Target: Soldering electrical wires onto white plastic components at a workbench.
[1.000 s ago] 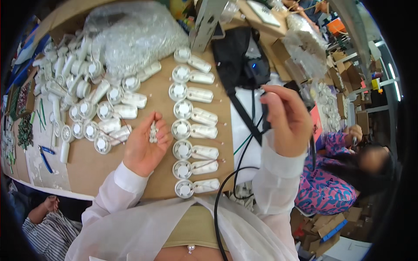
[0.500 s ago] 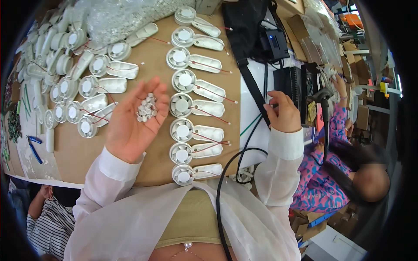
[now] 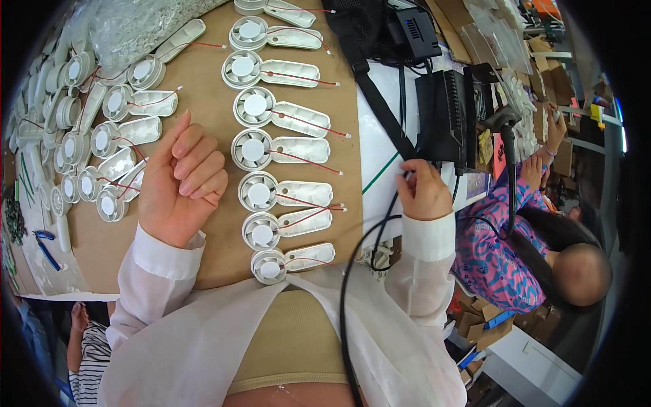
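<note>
My left hand (image 3: pixel 180 184) rests palm up on the brown table (image 3: pixel 203 88), its fingers curled over the palm and hiding the small white parts seen there a moment ago. Just to its right runs a column of white fan housings (image 3: pixel 254 146) with handles and thin red wires. My right hand (image 3: pixel 424 193) is at the table's right edge, closed around a black cable (image 3: pixel 349 271) that loops down past my white coat. Directly above that hand stands a black box unit (image 3: pixel 444 115).
More white fan housings (image 3: pixel 112 136) crowd the table's left side, below a clear bag of parts (image 3: pixel 135 27). A black bag with a strap (image 3: pixel 380 102) lies at the top. A seated person in pink patterned clothes (image 3: pixel 502 251) works at right; another person (image 3: pixel 85 366) is lower left.
My left hand has closed its fingers over the pile of small white parts in its palm. My right hand dropped lower and now grips the black cable by the black box.
</note>
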A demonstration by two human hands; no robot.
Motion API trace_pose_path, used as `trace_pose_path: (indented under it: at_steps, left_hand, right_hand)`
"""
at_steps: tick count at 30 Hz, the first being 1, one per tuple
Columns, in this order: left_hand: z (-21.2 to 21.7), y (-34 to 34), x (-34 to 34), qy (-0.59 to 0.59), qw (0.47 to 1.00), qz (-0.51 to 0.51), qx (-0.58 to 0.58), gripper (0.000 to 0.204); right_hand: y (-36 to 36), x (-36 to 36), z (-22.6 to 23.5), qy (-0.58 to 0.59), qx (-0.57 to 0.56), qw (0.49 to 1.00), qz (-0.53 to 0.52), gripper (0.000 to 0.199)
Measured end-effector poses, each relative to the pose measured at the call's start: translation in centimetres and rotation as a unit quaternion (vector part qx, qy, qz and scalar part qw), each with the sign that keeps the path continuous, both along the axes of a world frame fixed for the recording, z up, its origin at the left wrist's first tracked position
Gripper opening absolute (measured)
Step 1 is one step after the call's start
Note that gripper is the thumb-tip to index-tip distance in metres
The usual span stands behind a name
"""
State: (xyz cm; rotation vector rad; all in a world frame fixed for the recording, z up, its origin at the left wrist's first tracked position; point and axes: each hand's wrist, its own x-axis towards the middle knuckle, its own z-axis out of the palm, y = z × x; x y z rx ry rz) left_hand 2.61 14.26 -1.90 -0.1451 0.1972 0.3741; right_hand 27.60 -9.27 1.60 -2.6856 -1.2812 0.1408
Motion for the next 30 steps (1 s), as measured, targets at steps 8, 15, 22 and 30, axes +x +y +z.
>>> trace_pose_path:
  at_steps: [8,15,22,30]
  left_hand:
    - [-0.3,0.2,-0.5,-0.047,0.998,-0.046,0.022,0.034]
    - [0.2,-0.5,0.5,-0.045,0.998,0.039,0.017,0.029]
    - [1.5,-1.1,-0.1,0.002,0.996,0.087,0.014,0.034]
    - [3.5,-3.8,2.3,-0.029,0.998,0.045,-0.031,0.048]
  right_hand:
    - [6.2,3.4,-1.4,-0.106,0.136,0.985,0.018,0.036]
    - [9.2,7.2,-4.9,-0.228,-0.063,0.97,-0.049,0.046]
    - [5.7,2.1,3.5,0.225,0.159,0.958,-0.081,0.048]
    - [4.4,-1.7,3.7,0.538,0.511,0.67,-0.021,0.038]
